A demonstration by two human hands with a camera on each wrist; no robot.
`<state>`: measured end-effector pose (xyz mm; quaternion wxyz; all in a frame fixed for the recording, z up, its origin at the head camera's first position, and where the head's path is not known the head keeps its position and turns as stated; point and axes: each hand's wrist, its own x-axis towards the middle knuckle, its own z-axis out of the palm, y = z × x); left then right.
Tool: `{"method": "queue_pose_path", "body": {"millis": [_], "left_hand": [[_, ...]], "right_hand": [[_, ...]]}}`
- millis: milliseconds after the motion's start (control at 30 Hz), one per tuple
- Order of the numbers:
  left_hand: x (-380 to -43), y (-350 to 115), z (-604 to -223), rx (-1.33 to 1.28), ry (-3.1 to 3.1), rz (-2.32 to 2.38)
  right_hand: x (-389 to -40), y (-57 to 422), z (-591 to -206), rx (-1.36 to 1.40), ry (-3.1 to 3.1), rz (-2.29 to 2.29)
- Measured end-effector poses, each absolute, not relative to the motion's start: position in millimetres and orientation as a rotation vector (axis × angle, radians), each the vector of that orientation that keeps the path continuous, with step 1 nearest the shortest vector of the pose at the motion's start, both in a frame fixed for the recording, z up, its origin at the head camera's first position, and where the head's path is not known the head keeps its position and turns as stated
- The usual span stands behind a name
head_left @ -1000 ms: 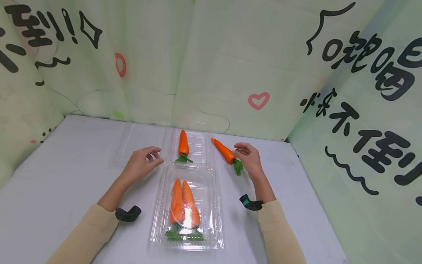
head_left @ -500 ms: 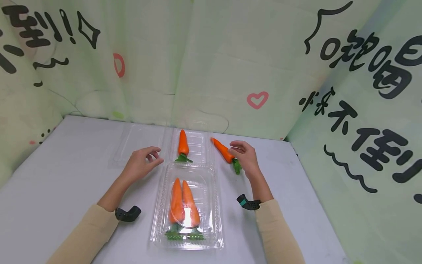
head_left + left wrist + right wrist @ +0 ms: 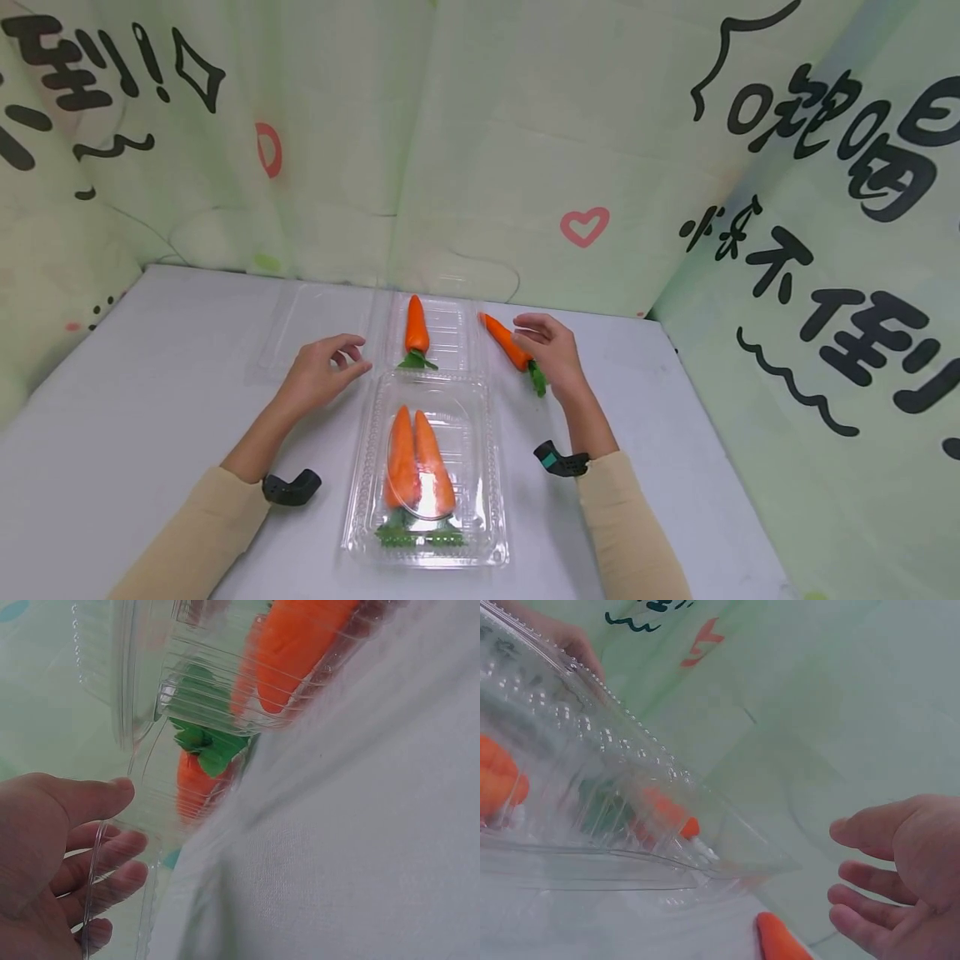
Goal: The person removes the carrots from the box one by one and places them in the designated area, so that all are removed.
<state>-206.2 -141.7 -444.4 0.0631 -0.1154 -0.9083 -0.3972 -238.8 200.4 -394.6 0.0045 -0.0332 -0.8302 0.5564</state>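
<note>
In the head view, my right hand (image 3: 555, 350) hovers over the leafy end of a loose carrot (image 3: 498, 335) lying on the table. The right wrist view shows its thumb and fingers apart with nothing between them, and the tip of that carrot (image 3: 780, 941) below. My left hand (image 3: 322, 375) is held with loosely bent fingers beside an open clear plastic box (image 3: 453, 333). One carrot (image 3: 417, 327) lies inside this box, its green top toward me. The left wrist view shows the left thumb (image 3: 101, 799) apart from the fingers, holding nothing.
Nearer me stands a lidded clear plastic box (image 3: 495, 467) with two carrots (image 3: 402, 462) in it. The open box's transparent lid (image 3: 318, 321) lies to the left. A printed curtain (image 3: 480, 150) surrounds the white table (image 3: 187, 358) at its back and sides.
My right hand has moved slightly left and away from me, over the loose carrot. The left hand, boxes and carrots have stayed in place.
</note>
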Motion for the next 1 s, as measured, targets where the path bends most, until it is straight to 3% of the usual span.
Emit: {"method": "queue_pose_path", "body": {"millis": [1000], "left_hand": [[-207, -142, -446, -0.366, -2.733, -1.199]], "right_hand": [[-240, 174, -387, 0.075, -2.642, 1.765]]}}
